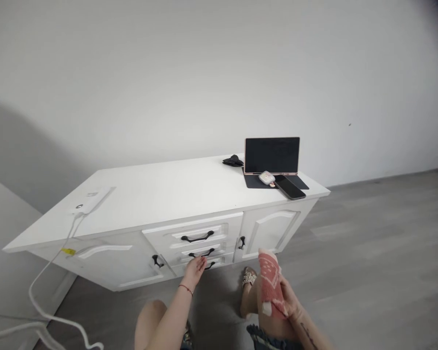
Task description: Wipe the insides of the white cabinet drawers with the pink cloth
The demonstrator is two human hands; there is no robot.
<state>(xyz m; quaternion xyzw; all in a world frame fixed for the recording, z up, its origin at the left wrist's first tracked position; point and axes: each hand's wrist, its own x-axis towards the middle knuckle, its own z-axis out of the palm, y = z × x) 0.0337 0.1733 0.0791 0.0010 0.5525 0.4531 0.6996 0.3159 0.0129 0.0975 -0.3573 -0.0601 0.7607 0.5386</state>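
Observation:
My left hand (pixel 196 270) reaches out low in front of the white cabinet, just below the middle drawer's black handle (pixel 201 253) and beside the bottom drawer's handle (pixel 210 266). Its fingers are stretched out and loosely bent, with nothing seen in them; whether they touch a handle is unclear. All three drawers look closed. Over my right thigh, my right hand (pixel 291 299) is closed around a folded red-and-white patterned cloth (pixel 270 282), gripping it from the right side. Part of the cloth lies hidden behind the fingers.
On the white cabinet top (pixel 168 189) stand a tablet (pixel 272 155) in a case, a phone (pixel 289 187), a small pale case (pixel 266 178) and a black object (pixel 233 161). A power strip (pixel 95 199) lies at left, its white cable (pixel 40 277) hanging down.

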